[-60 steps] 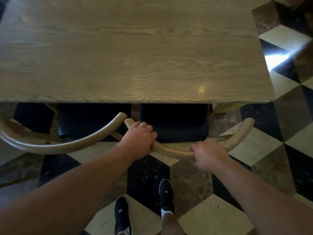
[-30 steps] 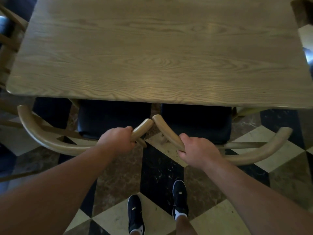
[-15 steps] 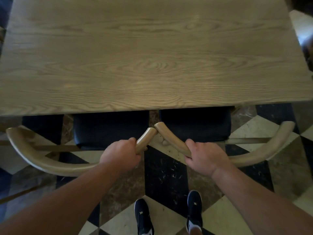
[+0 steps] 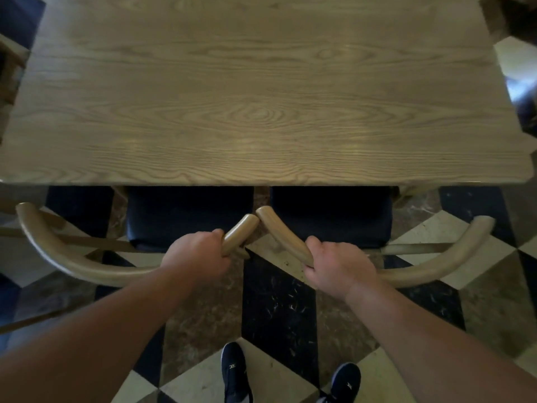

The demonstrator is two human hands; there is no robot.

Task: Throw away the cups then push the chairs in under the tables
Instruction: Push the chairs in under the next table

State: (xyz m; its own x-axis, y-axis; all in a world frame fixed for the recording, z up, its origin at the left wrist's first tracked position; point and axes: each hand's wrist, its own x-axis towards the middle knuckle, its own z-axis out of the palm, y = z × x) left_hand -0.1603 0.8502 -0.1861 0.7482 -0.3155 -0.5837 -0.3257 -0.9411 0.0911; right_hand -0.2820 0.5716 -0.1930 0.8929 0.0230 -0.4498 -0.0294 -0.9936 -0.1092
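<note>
Two wooden chairs with dark seat cushions stand side by side at the near edge of a wooden table (image 4: 261, 97). My left hand (image 4: 197, 255) grips the curved back rail of the left chair (image 4: 72, 261) near its right tip. My right hand (image 4: 338, 267) grips the curved back rail of the right chair (image 4: 436, 264) near its left tip. Both dark seats sit partly under the table edge, and the two rail tips almost touch between my hands. No cups are in view.
The floor is a checkered tile pattern (image 4: 279, 309) in dark, cream and brown. My two feet in dark shoes (image 4: 235, 370) stand below the chairs. Part of another wooden chair (image 4: 8, 62) shows at the far left edge.
Two seconds ago both hands were on the right chair's rail. My left hand then shifted to the left chair's rail, and the two rail tips have come close together near the table edge.
</note>
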